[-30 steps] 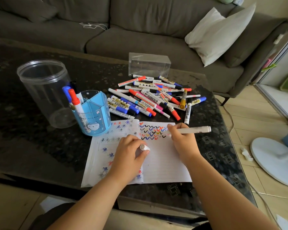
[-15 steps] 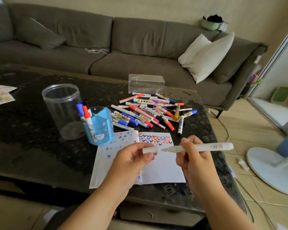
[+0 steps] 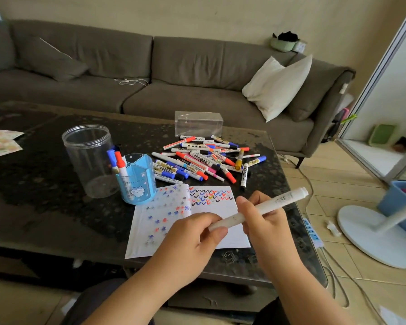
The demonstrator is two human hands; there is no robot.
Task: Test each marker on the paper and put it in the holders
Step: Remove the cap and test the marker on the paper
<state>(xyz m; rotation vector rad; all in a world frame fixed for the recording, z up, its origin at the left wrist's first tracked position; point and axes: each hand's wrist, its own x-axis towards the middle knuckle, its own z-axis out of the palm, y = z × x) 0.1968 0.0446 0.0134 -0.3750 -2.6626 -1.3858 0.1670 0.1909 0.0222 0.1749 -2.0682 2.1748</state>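
Note:
A white marker [image 3: 265, 206] is held above the open notebook [image 3: 223, 208], slanting up to the right. My right hand [image 3: 265, 221] grips its barrel in the middle. My left hand [image 3: 195, 240] pinches the cap end at the marker's lower left; the cap sits on the tip. The notebook pages carry coloured star marks and rows of ticks. A blue divided holder [image 3: 138, 181] with three markers stands left of the notebook, next to a clear round jar [image 3: 89, 160]. A heap of several markers [image 3: 204, 160] lies behind the notebook.
A clear rectangular box [image 3: 198, 124] sits behind the marker heap on the dark table [image 3: 33, 184]. A grey sofa [image 3: 174, 73] with a white cushion [image 3: 279, 85] runs along the back. A white fan base [image 3: 370, 235] and cables lie on the floor at the right.
My right hand lifted the white marker off the page. My left hand brought the cap to the tip and the cap now sits on the marker. The camera tilted up.

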